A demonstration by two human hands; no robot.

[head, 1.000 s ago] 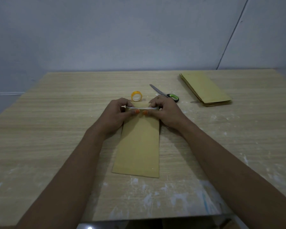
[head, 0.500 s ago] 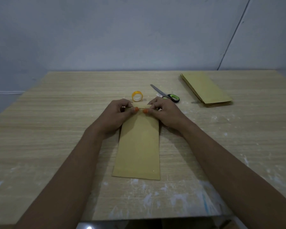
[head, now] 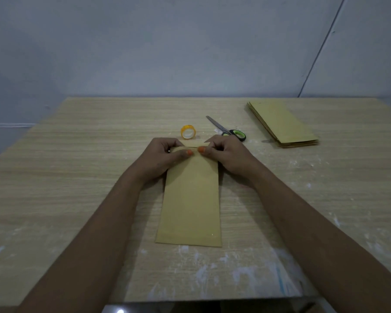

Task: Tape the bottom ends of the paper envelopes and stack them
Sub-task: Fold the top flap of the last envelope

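Observation:
A long brown paper envelope (head: 190, 199) lies flat on the wooden table (head: 77, 177), lengthwise away from me. My left hand (head: 165, 157) and my right hand (head: 226, 154) sit at its far end, thumbs pressing down side by side on the top face while curled fingers hold the end. A strip of clear tape (head: 195, 144) lies along that far edge between the hands. A stack of several like envelopes (head: 282, 123) rests at the far right.
A small yellow tape roll (head: 188, 132) stands just beyond the envelope's far end. Scissors (head: 226, 129) with green-black handles lie to its right, blades pointing away. White smears mark the table's near edge. A wall stands behind the table.
The tape strip, held raised between both hands a second ago, has come down onto the envelope's far end. Both thumbs have moved onto the paper near its middle.

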